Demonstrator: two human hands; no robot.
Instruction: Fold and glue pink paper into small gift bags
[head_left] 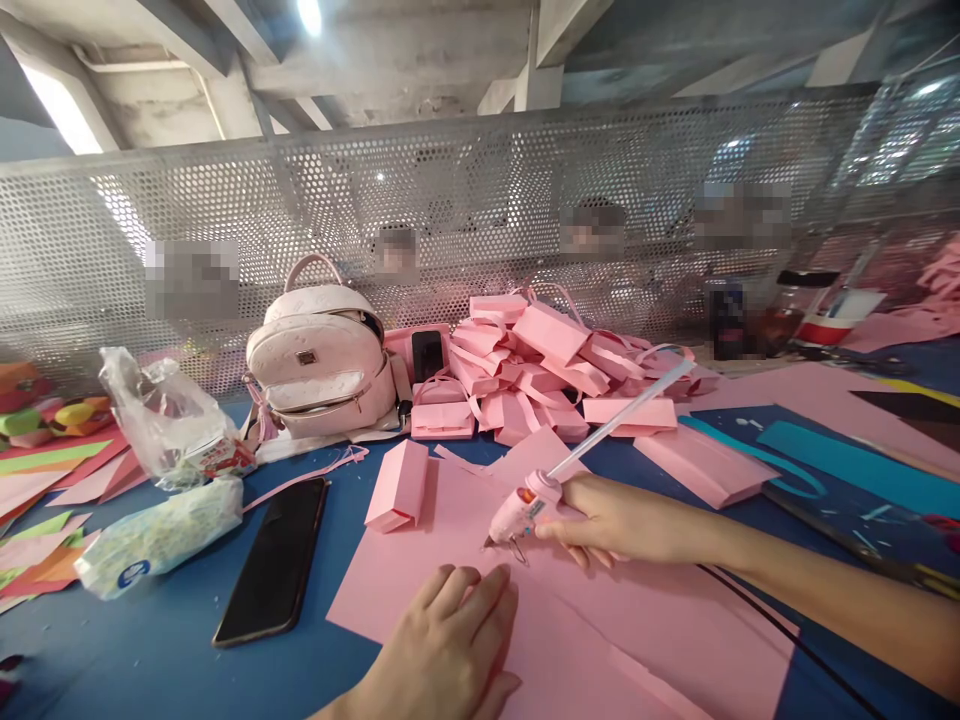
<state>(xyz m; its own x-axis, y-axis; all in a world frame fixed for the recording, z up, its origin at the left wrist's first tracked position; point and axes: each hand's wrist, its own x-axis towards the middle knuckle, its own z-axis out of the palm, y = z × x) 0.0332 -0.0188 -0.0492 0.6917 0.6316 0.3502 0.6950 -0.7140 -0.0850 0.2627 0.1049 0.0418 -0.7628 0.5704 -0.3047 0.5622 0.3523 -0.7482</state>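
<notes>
Pink sheets of paper (442, 500) lie on the blue table in front of me. My left hand (454, 645) rests palm down on the paper, fingers side by side and slightly bent, gripping nothing I can see. Wrapped around a small pink hot glue gun (521, 505) is my right hand (600, 515). The gun's nozzle points down and left, at or just above the paper, and a long clear glue stick (622, 420) sticks out of its back. A folded pink paper box (399, 485) stands on the paper beyond my left hand.
Behind the paper is a heap of folded pink pieces (551, 330). A pink backpack (322, 360), a black phone (274, 560), a tissue pack (161, 535) and a plastic bag (161, 410) lie leftward. Scissors (847, 540) and blue strips (847, 455) are at right. A perforated metal panel (480, 180) closes the back.
</notes>
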